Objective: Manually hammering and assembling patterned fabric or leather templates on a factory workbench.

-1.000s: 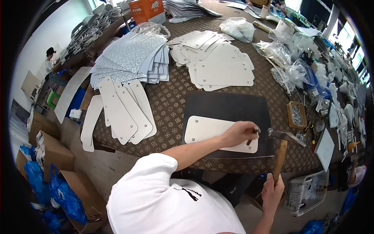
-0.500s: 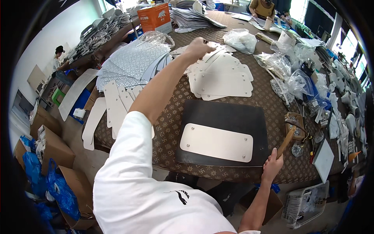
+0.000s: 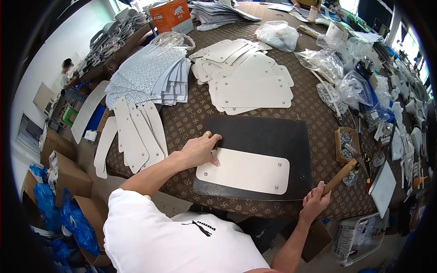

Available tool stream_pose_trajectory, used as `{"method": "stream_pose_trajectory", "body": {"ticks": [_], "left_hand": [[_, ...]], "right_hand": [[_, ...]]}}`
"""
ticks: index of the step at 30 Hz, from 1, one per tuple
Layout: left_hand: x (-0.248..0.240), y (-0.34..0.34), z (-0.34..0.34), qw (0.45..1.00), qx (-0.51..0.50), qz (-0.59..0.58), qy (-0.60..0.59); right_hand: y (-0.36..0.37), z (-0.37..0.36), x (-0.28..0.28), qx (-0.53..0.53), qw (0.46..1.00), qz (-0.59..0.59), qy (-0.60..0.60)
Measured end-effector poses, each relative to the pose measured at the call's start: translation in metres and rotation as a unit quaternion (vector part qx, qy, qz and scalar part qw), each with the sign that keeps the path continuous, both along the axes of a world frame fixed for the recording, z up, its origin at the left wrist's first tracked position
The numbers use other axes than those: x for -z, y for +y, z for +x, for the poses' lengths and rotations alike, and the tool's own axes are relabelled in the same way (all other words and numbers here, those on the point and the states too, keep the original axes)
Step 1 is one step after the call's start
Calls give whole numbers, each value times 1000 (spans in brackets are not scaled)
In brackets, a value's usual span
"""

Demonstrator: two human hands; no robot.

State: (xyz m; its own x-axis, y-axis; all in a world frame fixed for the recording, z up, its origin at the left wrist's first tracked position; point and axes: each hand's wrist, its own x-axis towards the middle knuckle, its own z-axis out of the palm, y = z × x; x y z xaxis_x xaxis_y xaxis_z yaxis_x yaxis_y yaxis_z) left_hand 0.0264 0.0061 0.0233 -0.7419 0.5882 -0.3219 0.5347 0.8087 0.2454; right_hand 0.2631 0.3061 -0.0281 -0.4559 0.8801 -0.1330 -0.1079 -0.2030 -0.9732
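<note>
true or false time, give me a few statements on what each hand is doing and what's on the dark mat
1. The left hand rests on the upper left corner of the white rounded rectangular panel. True.
2. The right hand grips a wooden-handled hammer. True.
3. The white panel lies on a red cutting board. False: it lies on a black rectangular mat.
4. The hammer head is pressed onto the white panel. False: it is held off to the right, near a small box of metal rivets.
5. The panel has small studs near its corners. True.
</note>
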Motion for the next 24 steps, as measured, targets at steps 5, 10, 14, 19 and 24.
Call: {"method": "stream_pose_trajectory", "body": {"ticks": [5,10,14,19,24], "left_hand": [[-8,10,-28,995,10,-37,-94],[-28,36,-86,993,2,121,9],[-38,50,-144,927,-59,304,211],[-70,-21,-119,904,-219,325,169],[-23,-184,-75,874,-390,190,220]], "right_hand": [[-2,0,0,0,1000,17,-9],[-1,4,2,3,1000,16,15],[-3,4,2,2,999,18,27],[-5,4,5,23,999,21,34],[-3,2,7,24,999,42,8]]}}
